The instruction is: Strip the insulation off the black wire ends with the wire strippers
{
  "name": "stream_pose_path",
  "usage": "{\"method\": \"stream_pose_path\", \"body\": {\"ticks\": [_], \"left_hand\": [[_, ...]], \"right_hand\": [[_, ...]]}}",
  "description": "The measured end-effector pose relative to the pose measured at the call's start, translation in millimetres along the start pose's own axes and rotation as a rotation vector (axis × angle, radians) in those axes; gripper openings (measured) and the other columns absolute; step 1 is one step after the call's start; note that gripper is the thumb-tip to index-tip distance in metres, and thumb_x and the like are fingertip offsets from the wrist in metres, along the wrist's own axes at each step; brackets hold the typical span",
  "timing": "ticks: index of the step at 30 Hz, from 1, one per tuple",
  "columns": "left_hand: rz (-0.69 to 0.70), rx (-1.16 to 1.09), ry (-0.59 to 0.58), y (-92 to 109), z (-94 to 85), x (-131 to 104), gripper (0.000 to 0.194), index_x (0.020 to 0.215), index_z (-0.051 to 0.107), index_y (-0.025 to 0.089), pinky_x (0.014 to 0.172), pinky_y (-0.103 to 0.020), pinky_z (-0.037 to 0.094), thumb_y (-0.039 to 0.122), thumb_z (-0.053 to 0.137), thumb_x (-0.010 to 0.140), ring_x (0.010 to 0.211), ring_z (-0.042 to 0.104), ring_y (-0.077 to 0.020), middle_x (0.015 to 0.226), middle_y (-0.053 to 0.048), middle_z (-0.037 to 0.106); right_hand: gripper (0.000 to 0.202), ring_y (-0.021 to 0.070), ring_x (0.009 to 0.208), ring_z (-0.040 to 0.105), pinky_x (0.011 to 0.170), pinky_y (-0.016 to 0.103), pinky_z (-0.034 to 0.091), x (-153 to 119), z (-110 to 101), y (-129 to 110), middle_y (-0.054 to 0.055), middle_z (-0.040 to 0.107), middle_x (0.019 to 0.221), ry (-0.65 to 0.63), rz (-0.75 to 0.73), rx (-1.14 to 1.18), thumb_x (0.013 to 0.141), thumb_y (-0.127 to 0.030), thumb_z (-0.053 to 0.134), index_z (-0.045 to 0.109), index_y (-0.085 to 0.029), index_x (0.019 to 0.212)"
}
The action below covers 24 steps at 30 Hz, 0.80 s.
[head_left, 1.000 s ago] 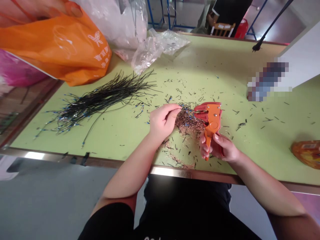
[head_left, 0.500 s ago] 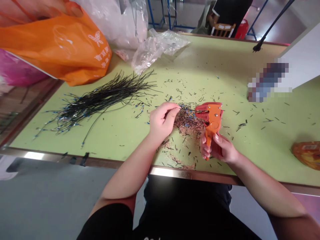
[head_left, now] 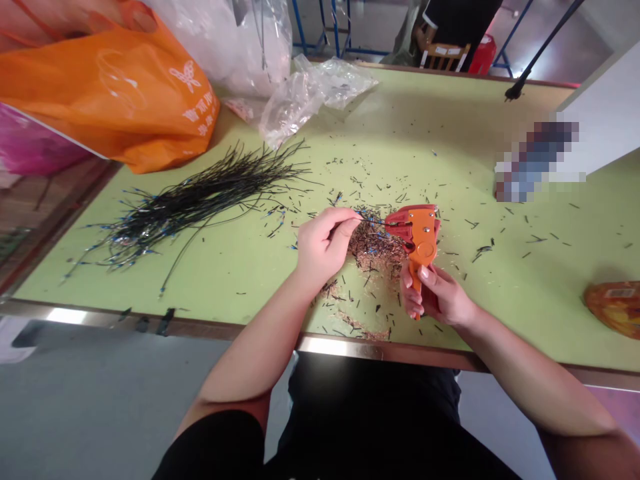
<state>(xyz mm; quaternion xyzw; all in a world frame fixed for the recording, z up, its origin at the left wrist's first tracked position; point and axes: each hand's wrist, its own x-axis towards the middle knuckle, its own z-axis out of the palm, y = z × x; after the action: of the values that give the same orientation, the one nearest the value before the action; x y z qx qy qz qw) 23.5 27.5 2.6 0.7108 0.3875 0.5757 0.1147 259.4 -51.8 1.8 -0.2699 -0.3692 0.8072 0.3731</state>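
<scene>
Between thumb and forefinger, my left hand (head_left: 327, 241) pinches a thin black wire (head_left: 374, 221). The wire's far end reaches the red jaws of an orange and red wire stripper (head_left: 423, 230); how deep it sits inside is hard to make out. My right hand (head_left: 435, 293) is wrapped round the stripper's handles, and the tool points up and to the left. Under the wire lies a heap of black wire scraps and copper strands (head_left: 375, 257), with blue bits in it. A bundle of long black wires (head_left: 200, 190) with blue ends rests on the table to the left.
Scraps are strewn over the green table (head_left: 425, 133). An orange bag (head_left: 115, 93) and crumpled clear plastic (head_left: 300, 100) stand at the back left. On the right are an amber container (head_left: 615, 310) and a white panel (head_left: 607, 123). A person (head_left: 457, 27) is beyond the table.
The stripper has shifted slightly left towards my left hand, leaving a shorter stretch of wire between them. My left hand stays almost in place, still pinching the wire.
</scene>
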Motion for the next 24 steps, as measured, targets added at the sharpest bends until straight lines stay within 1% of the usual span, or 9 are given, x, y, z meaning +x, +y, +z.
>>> {"method": "stream_pose_path", "body": {"ticks": [6, 9, 11, 13, 15, 18, 20, 22, 24], "left_hand": [[-0.025, 0.060, -0.060, 1.5, 1.0, 0.3, 0.020, 0.092, 0.074, 0.023, 0.067, -0.027, 0.055, 0.033, 0.061, 0.104, 0.071, 0.069, -0.0135, 0.084, -0.001, 0.078], [-0.054, 0.036, -0.076, 2.7, 1.0, 0.9, 0.017, 0.090, 0.073, 0.023, 0.065, -0.026, 0.054, 0.029, 0.063, 0.102, 0.068, 0.067, -0.0128, 0.082, 0.000, 0.077], [-0.072, 0.020, -0.066, 2.8, 0.2, 2.5, 0.017, 0.089, 0.072, 0.023, 0.063, -0.026, 0.053, 0.029, 0.062, 0.102, 0.066, 0.066, -0.0123, 0.079, 0.001, 0.076], [-0.077, 0.005, -0.031, 2.8, -0.8, 4.4, 0.019, 0.087, 0.071, 0.022, 0.064, -0.025, 0.053, 0.028, 0.061, 0.102, 0.066, 0.066, -0.0120, 0.077, 0.002, 0.075], [-0.073, -0.001, -0.011, 4.5, -0.8, 5.2, 0.020, 0.086, 0.071, 0.022, 0.065, -0.025, 0.054, 0.029, 0.061, 0.103, 0.068, 0.067, -0.0121, 0.078, 0.001, 0.076], [-0.088, 0.026, -0.004, 10.5, 2.4, 2.3, 0.024, 0.087, 0.071, 0.022, 0.066, -0.027, 0.055, 0.035, 0.061, 0.104, 0.069, 0.068, -0.0131, 0.079, 0.000, 0.076], [-0.099, 0.037, -0.003, 10.7, 3.5, -0.1, 0.029, 0.089, 0.071, 0.022, 0.066, -0.028, 0.054, 0.042, 0.058, 0.106, 0.070, 0.067, -0.0136, 0.079, 0.000, 0.075], [-0.119, 0.035, 0.017, -0.4, -1.6, 1.6, 0.034, 0.091, 0.069, 0.022, 0.066, -0.029, 0.053, 0.050, 0.057, 0.107, 0.073, 0.066, -0.0141, 0.082, -0.001, 0.073], [-0.158, 0.030, 0.051, -25.5, -14.8, 9.7, 0.040, 0.096, 0.065, 0.022, 0.063, -0.029, 0.049, 0.058, 0.052, 0.108, 0.073, 0.063, -0.0129, 0.085, -0.001, 0.070]], "right_hand": [[0.048, 0.0069, 0.041, 0.032, 0.041, 0.020, 0.038, 1.6, 0.4, 3.8, -0.010, 0.041, 0.056, 0.067, -0.023, -0.044, 0.096, -0.063, 0.070, 0.053, -0.021, 0.079], [0.049, 0.0063, 0.040, 0.028, 0.040, 0.020, 0.036, 0.6, 1.9, 4.0, -0.010, 0.040, 0.057, 0.050, -0.037, -0.049, 0.096, -0.063, 0.070, 0.052, -0.022, 0.079], [0.047, 0.0059, 0.041, 0.027, 0.040, 0.019, 0.035, -1.4, 3.4, 1.9, -0.010, 0.040, 0.058, 0.017, -0.056, -0.034, 0.096, -0.062, 0.071, 0.053, -0.021, 0.081], [0.044, 0.0057, 0.042, 0.026, 0.041, 0.019, 0.036, -4.1, 4.5, -0.8, -0.010, 0.041, 0.060, -0.011, -0.084, -0.006, 0.096, -0.061, 0.072, 0.057, -0.021, 0.086], [0.042, 0.0056, 0.043, 0.025, 0.042, 0.020, 0.036, -6.5, 5.2, -2.3, -0.009, 0.041, 0.063, -0.021, -0.113, 0.020, 0.096, -0.060, 0.071, 0.060, -0.020, 0.091], [0.042, 0.0061, 0.043, 0.026, 0.044, 0.022, 0.037, -8.1, 8.0, -0.7, -0.008, 0.043, 0.065, -0.021, -0.158, 0.033, 0.096, -0.062, 0.071, 0.064, -0.020, 0.097], [0.044, 0.0065, 0.044, 0.027, 0.044, 0.023, 0.037, -9.9, 12.2, -0.9, -0.008, 0.044, 0.067, -0.017, -0.172, 0.029, 0.095, -0.064, 0.071, 0.065, -0.021, 0.100], [0.043, 0.0075, 0.043, 0.028, 0.043, 0.025, 0.037, -15.2, 16.2, -8.7, -0.007, 0.045, 0.066, -0.021, -0.181, 0.011, 0.094, -0.064, 0.072, 0.068, -0.021, 0.101], [0.034, 0.0095, 0.043, 0.029, 0.042, 0.026, 0.035, -24.6, 16.0, -27.2, -0.007, 0.042, 0.062, 0.049, -0.296, 0.018, 0.094, -0.058, 0.075, 0.069, -0.024, 0.095]]}}
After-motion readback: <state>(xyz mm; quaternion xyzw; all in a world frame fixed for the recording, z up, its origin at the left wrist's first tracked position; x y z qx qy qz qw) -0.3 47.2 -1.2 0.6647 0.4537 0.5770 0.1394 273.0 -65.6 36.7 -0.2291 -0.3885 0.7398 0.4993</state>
